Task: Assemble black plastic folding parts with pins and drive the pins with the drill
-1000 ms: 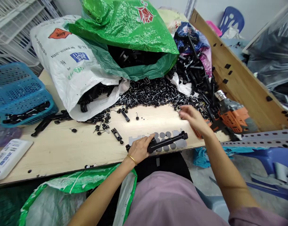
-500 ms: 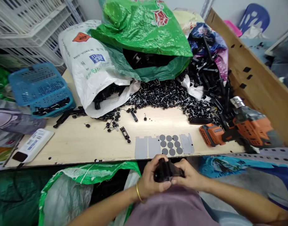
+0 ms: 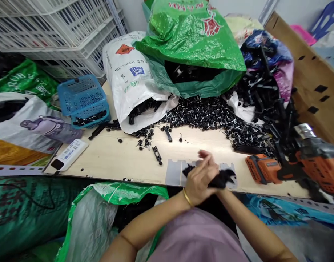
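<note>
you're likely handling the black piece, hands together at it, grip unclear; next needs a steady hold.

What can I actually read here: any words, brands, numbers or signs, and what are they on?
"ROB", part of a longer print: green bag at far left
"20V": orange battery
Too small or blurred to read: print on the white sack, label on the white case, red lettering on the big green bag, characters on the teal sack.
</note>
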The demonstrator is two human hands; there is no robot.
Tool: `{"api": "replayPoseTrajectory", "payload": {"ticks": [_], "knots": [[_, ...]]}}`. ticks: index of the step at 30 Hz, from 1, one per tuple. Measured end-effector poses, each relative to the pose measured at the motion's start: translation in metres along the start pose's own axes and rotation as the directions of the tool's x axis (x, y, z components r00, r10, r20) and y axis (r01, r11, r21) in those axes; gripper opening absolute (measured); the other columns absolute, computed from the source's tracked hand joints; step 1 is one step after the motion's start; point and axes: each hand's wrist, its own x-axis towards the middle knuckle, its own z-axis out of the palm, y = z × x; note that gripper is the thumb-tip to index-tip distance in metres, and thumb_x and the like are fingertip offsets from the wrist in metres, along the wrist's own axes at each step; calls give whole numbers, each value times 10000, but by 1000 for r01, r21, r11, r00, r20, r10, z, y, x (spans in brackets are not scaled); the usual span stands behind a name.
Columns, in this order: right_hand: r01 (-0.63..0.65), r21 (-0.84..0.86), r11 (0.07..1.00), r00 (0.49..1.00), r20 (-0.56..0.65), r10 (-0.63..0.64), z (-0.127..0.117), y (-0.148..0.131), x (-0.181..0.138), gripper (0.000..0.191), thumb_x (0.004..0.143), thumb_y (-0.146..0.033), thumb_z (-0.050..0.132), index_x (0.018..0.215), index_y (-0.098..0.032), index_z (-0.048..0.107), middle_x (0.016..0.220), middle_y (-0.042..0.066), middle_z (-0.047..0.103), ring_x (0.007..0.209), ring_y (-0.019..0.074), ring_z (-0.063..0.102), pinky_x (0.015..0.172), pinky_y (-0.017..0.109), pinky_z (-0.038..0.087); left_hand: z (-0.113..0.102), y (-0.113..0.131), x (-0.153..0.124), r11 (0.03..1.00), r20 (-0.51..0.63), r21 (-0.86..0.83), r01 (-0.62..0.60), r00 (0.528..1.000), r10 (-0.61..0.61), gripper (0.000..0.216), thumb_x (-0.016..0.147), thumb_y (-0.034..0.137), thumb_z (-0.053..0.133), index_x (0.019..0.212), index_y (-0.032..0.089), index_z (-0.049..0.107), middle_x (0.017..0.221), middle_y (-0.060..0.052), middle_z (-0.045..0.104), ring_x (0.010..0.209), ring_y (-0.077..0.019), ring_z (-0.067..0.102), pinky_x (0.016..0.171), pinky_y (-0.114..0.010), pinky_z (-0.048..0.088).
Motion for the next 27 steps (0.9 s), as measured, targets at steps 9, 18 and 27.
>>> {"api": "replayPoseTrajectory", "payload": {"ticks": [9,18,27], "knots": [[-170,82,982,863,-468,188,-92,61,90,237,833,-389,482,929,-197,584,917,51,620,867,187,584,817,354,467,59,-120,76,906,206,424,-2,974,-95,554,813,473,587,1247,158,449,1162,-162,554,1116,-288,517,976,-448,377],[90,-533,842,990,-41,-132,-24,23,334,461,833,-206,482,1293,-172,474,1356,155,387,1225,288,410,995,443,368,-24,-153,55,863,-191,383,329,943,-274,348,895,130,379,1217,191,498,1179,-115,534,1120,-241,479,970,-442,399],[97,-472,876,993,110,-51,-18,48,438,357,871,-208,471,1184,-79,586,1404,120,322,1270,289,397,1068,428,287,-85,-207,24,761,-125,496,418,902,-413,576,752,-43,361,1250,210,498,1218,-105,497,1133,-225,466,973,-406,405]]}}
